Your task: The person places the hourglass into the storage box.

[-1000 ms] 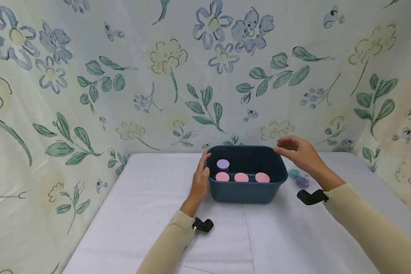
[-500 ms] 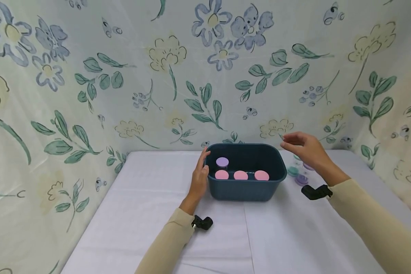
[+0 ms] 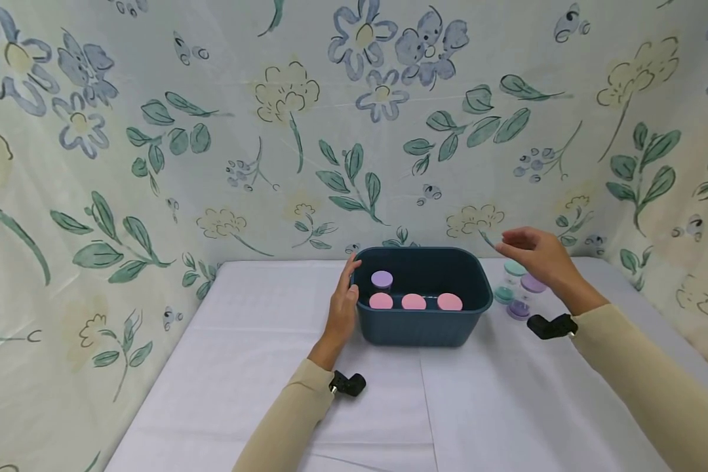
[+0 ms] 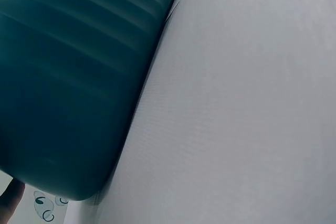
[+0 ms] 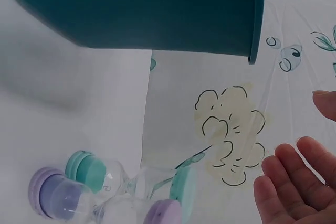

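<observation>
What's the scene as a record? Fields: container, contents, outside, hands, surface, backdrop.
container: dark teal bin, upright
contents: three pink lids in a row along the near side, one lilac lid behind the leftmost; what lies under them is mostly hidden
outside: teal sand timer and lilac sand timer, right of the bin
left hand: touching the bin's left end
right hand: holding nothing, raised near the timers
surface: white cloth
backdrop: floral fabric
</observation>
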Motion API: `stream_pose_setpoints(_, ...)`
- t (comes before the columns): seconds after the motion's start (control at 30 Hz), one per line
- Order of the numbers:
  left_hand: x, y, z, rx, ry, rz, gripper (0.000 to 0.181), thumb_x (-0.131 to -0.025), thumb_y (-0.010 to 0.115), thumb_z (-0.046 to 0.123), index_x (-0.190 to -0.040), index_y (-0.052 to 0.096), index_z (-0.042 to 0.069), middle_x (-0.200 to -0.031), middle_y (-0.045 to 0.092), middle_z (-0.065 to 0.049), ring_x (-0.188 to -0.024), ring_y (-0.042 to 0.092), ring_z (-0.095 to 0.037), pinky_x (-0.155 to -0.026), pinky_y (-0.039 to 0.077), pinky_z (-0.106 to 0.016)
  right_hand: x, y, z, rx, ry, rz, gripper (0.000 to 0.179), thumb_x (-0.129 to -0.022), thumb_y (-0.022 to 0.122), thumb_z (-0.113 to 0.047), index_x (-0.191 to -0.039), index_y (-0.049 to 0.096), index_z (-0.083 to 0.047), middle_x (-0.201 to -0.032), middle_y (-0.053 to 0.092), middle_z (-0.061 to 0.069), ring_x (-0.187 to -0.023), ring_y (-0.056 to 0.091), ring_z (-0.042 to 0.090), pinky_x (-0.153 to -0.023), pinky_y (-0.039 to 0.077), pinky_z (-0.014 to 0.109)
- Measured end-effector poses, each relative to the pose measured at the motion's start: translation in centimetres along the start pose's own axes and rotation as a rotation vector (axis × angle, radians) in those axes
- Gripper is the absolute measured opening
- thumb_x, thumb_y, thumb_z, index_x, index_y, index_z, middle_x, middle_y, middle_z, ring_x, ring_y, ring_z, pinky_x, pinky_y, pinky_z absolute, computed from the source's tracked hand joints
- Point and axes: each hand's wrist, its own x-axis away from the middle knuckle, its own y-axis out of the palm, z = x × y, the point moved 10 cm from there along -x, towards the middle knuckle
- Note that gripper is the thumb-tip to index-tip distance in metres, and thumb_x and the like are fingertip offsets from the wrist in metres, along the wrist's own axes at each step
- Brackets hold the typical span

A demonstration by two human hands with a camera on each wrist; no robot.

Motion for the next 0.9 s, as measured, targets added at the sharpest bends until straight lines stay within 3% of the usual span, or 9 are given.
stream_pose_setpoints(0.3, -0.1, -0.1, 0.4, -0.009, 0.016, -0.005, 0.054, -0.095, 0.03, 0.006, -0.148, 0.026, -0.007, -0.153, 0.027, -0.025, -0.144, 0.018, -0.04, -0.113, 0.015, -0.06, -0.4, -0.2, 2.4, 0.035, 0.047, 0.005, 0.073, -0.091, 0.056, -0.051, -0.138, 0.043, 0.004, -0.135, 0.047, 0.03, -0.122, 0.045, 0.047, -0.097, 0.038, 0.063)
stream_pose_setpoints(0.9, 0.0, 0.2, -0.4, -0.006, -0.031, -0.011, 0.058, -0.095, 0.029, 0.009, -0.151, 0.021, -0.002, -0.153, 0.031, -0.021, -0.145, 0.018, -0.034, -0.113, 0.014, -0.059, -1.1, 0.4, 6.5, 0.054, 0.126, -0.004, 0.081, -0.088, 0.059, -0.054, -0.14, 0.04, 0.005, -0.136, 0.044, 0.033, -0.124, 0.042, 0.05, -0.098, 0.038, 0.063)
